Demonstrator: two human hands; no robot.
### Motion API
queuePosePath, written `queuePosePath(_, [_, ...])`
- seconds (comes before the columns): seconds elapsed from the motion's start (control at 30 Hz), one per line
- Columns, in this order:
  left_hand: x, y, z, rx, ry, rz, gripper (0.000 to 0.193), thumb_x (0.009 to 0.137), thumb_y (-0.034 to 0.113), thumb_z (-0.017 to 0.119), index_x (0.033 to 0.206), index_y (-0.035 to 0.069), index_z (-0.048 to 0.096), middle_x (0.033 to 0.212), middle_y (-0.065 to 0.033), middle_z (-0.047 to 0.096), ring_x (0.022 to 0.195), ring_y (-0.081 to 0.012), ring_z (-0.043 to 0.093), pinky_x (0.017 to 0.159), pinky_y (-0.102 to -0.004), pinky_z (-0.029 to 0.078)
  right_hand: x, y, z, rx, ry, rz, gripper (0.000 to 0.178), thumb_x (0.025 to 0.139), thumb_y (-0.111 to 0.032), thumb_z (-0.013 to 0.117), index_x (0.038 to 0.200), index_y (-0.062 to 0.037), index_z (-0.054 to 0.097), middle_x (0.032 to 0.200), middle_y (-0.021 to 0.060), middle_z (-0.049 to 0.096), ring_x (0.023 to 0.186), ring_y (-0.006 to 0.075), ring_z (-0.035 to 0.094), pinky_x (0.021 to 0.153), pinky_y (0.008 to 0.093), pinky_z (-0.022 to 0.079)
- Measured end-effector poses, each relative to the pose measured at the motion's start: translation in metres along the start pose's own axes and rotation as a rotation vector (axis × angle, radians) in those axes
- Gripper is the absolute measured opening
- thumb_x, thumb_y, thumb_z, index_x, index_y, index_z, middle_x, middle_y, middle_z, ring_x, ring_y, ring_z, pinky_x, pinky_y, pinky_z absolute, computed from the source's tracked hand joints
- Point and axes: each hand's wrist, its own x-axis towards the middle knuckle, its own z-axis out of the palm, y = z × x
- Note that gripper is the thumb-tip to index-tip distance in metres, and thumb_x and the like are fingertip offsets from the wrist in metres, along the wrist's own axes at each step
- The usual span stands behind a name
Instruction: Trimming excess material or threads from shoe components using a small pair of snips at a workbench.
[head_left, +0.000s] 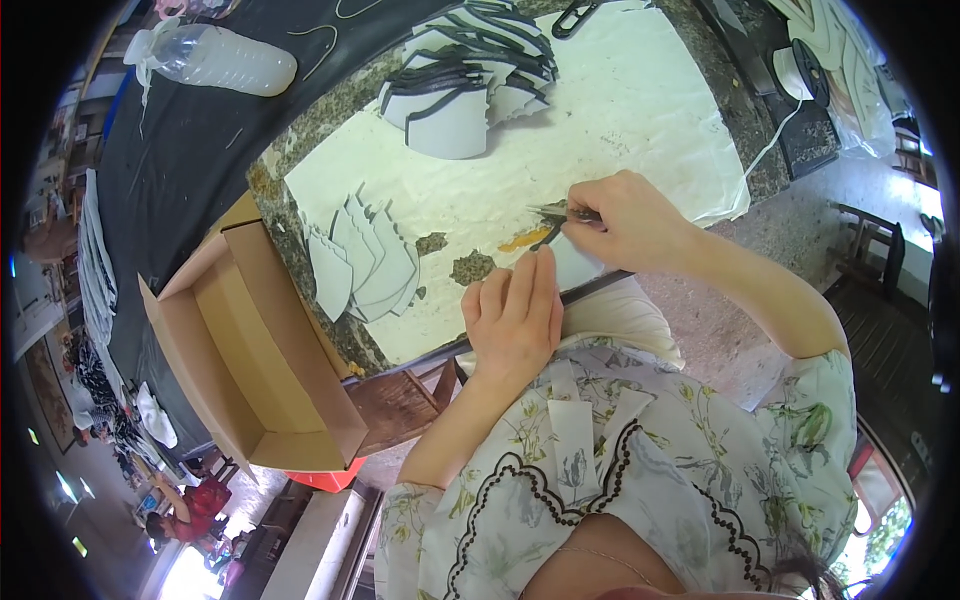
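Observation:
My left hand point(513, 317) lies with its fingers extended at the near edge of the work surface. Its fingertips press on a white cut piece with a black edge point(577, 255). Close by on the right, my right hand point(632, 222) is closed around a small pointed metal tool with a dark handle point(553, 211); its exact kind is hard to make out. The tip points left, just above the piece. Beneath both hands, the white sheet point(640, 100) is torn and stained, with an orange-brown smear point(525, 239) beside my left fingertips.
Black-edged pieces point(450, 120) are stacked at the far side, and plain white pieces point(365, 260) fan out at left. An open cardboard box point(250, 340) abuts the table's left side. A plastic bottle point(225, 60) lies far left; a thread spool point(800, 72) stands far right.

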Motion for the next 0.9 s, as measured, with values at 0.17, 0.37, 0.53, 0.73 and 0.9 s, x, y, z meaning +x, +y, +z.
queuePosePath(0.17, [0.01, -0.001, -0.008, 0.032, -0.052, 0.072, 0.048, 0.075, 0.018, 0.064, 0.121, 0.004, 0.063, 0.114, -0.0064, 0.058, 0.097, -0.0226, 0.053, 0.088, -0.0375, 0.039, 0.0, 0.001, 0.003, -0.061, 0.05, -0.032, 0.016, 0.079, -0.015, 0.064, 0.075, 0.0007, 0.063, 0.062, 0.0152, 0.06, 0.055, 0.0329, 0.059, 0.054, 0.0385, 0.045])
queuePosePath(0.37, [0.018, 0.0, -0.01, 0.068, -0.128, 0.153, 0.048, 0.077, 0.015, 0.06, 0.122, -0.001, 0.061, 0.109, -0.0101, 0.057, 0.097, -0.0249, 0.054, 0.089, -0.0387, 0.044, 0.009, 0.002, -0.016, 0.046, -0.06, -0.041, 0.015, 0.079, -0.013, 0.066, 0.079, 0.0012, 0.064, 0.063, 0.0157, 0.061, 0.055, 0.0302, 0.058, 0.054, 0.0368, 0.045])
queuePosePath(0.53, [0.016, 0.0, -0.007, 0.015, -0.183, 0.158, 0.058, 0.07, 0.009, 0.065, 0.127, -0.004, 0.056, 0.113, -0.0121, 0.054, 0.103, -0.0275, 0.052, 0.091, -0.0414, 0.044, 0.008, 0.003, -0.013, 0.012, -0.032, -0.024, 0.014, 0.079, -0.013, 0.066, 0.08, 0.0008, 0.065, 0.063, 0.0162, 0.061, 0.057, 0.0303, 0.059, 0.055, 0.037, 0.045])
queuePosePath(0.73, [0.024, -0.002, -0.008, -0.03, -0.159, 0.194, 0.053, 0.076, 0.013, 0.057, 0.124, -0.008, 0.057, 0.106, -0.0139, 0.054, 0.096, -0.0268, 0.053, 0.087, -0.0362, 0.046, 0.008, -0.004, -0.014, -0.081, -0.086, 0.093, 0.018, 0.077, -0.018, 0.063, 0.082, -0.0012, 0.067, 0.073, 0.0191, 0.066, 0.072, 0.0372, 0.065, 0.068, 0.0454, 0.052])
queuePosePath(0.9, [0.029, -0.001, -0.008, -0.014, -0.234, 0.182, 0.063, 0.07, 0.01, 0.066, 0.131, -0.002, 0.054, 0.108, -0.0113, 0.053, 0.096, -0.0278, 0.052, 0.087, -0.0402, 0.044, 0.012, 0.009, -0.027, -0.035, -0.082, 0.026, 0.018, 0.076, -0.017, 0.064, 0.077, 0.0007, 0.065, 0.067, 0.017, 0.063, 0.063, 0.0331, 0.061, 0.061, 0.0408, 0.048])
